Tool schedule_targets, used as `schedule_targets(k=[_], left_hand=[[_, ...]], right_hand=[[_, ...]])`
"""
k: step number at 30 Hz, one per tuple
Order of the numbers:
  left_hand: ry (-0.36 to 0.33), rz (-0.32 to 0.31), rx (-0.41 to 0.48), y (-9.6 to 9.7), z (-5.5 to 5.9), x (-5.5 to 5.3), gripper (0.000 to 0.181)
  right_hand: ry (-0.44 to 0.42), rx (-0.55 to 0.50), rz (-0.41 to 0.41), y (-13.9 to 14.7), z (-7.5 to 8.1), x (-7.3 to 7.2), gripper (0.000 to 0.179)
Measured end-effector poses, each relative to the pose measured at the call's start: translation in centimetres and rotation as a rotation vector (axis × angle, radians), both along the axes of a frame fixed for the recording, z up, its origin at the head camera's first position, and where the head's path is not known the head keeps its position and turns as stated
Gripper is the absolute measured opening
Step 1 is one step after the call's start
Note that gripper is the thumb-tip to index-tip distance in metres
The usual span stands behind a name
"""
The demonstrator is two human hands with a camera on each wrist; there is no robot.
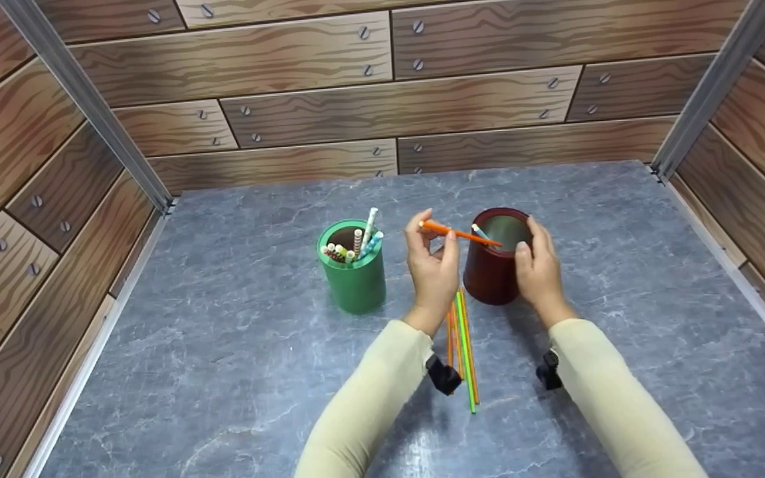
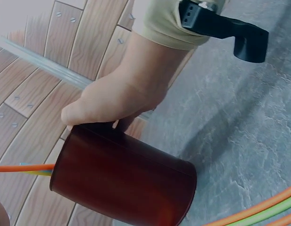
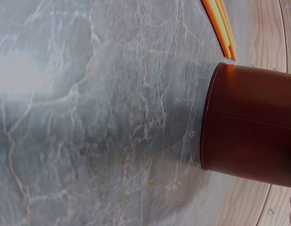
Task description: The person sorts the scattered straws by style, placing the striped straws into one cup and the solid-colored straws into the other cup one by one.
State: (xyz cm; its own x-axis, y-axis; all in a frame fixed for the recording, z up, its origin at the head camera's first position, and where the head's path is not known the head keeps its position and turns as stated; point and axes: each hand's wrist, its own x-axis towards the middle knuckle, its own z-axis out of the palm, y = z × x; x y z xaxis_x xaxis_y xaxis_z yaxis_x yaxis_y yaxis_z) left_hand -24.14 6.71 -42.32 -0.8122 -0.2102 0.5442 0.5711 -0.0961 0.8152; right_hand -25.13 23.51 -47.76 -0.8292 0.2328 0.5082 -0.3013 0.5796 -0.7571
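Fingers (image 1: 449,249), L hand (image 1: 432,272), pinch 1 orng straw (image 1: 473,236) at 1 maroon cup (image 1: 491,277).

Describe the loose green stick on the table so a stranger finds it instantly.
On the grey marbled table, find the dark red cup held by the right hand. On its near side, slightly left, lie loose orange sticks. Among them lies the green stick, the only one of that colour.

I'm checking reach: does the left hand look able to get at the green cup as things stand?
Probably yes: nothing visible stands between the left hand and the green cup. That hand does pinch an orange straw, though, so it might need to let go first.
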Motion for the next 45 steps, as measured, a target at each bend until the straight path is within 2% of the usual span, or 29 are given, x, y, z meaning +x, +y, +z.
schedule_targets(k=[10, 15, 22, 26, 29, 33, 37, 40, 45], left_hand=[[0.023, -0.052, -0.082, -0.1, -1.0, 0.4, 0.035], [-0.002, -0.034, -0.109, -0.4, -1.6, 0.4, 0.025], [-0.075, 0.021, -0.176, -1.3, -3.6, 0.2, 0.017], [-0.143, 0.012, -0.201, -1.9, -4.4, 0.3, 0.018], [-0.209, 0.002, -0.254, -2.3, -5.1, 0.3, 0.02], [-0.335, -0.013, -0.353, -2.8, -5.9, 0.6, 0.024], [-0.462, -0.062, -0.451, -3.1, -6.6, 0.9, 0.029], [-0.523, -0.1, -0.509, -3.1, -7.2, 1.2, 0.032], [-0.587, -0.114, -0.622, -2.9, -8.0, 1.4, 0.032]], right_hand=[[0.033, 0.007, -0.001, 0.0, -0.2, 0.0, 0.052], [0.049, 0.009, -0.003, 0.0, -0.1, -0.1, 0.052], [0.04, 0.008, -0.008, -0.1, -0.1, 0.0, 0.052], [0.02, 0.01, -0.002, 0.0, 0.0, 0.0, 0.051], [0.004, 0.006, -0.001, 0.0, 0.1, 0.0, 0.051], [-0.003, 0.003, -0.004, 0.0, 0.1, 0.0, 0.051], [0.0, 0.002, -0.006, 0.0, 0.2, 0.0, 0.051], [-0.006, -0.002, -0.005, 0.0, 0.2, 0.0, 0.051], [-0.02, -0.003, -0.006, -0.1, 0.2, 0.1, 0.051]])
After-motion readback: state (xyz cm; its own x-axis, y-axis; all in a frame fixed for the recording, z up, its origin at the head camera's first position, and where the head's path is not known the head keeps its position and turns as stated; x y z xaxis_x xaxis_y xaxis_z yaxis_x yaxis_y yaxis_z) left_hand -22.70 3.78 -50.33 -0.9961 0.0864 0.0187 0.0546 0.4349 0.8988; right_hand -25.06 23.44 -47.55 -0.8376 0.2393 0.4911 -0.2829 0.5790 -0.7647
